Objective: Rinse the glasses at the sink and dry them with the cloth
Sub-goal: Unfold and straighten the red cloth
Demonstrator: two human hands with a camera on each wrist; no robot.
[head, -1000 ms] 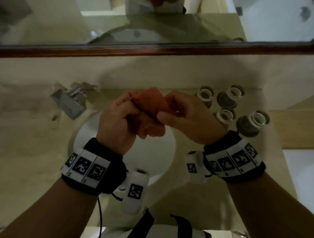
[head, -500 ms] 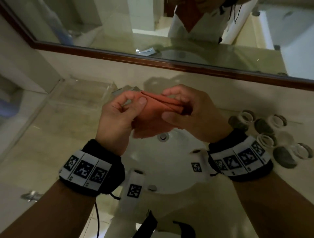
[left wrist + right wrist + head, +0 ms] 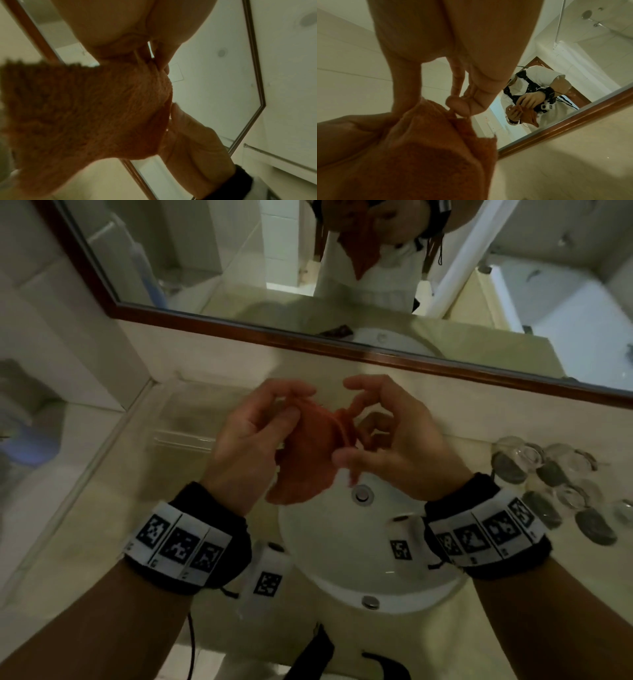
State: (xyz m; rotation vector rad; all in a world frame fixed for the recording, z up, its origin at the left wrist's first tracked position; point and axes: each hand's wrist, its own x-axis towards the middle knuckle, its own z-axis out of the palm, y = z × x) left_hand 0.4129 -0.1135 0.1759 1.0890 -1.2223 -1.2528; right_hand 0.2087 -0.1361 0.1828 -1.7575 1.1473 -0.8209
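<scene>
An orange terry cloth [image 3: 305, 460] hangs bunched between both hands above the white sink [image 3: 346, 563]. My left hand [image 3: 295, 405] pinches the cloth's left side with thumb and fingers. My right hand [image 3: 352, 422] has its fingers curled into the cloth's upper right edge; in the right wrist view thumb and fingertips [image 3: 458, 106] nip that edge of the cloth [image 3: 426, 155]. The left wrist view is filled by the cloth [image 3: 82, 111], with the other hand's fingers [image 3: 187, 129] against it. Several clear glasses [image 3: 548, 474] stand grouped on the counter to the right, apart from both hands.
A wood-framed mirror [image 3: 342, 344] runs along the wall behind the sink. A clear tray [image 3: 185, 422] sits on the beige counter left of the hands. The sink's drain [image 3: 360, 494] lies just below the cloth. A side wall closes the left.
The folded cloth has been loosened and hangs lower. Both hands' fingers have spread and shifted their hold on it. The head view has swung left and up, so the glasses sit further right.
</scene>
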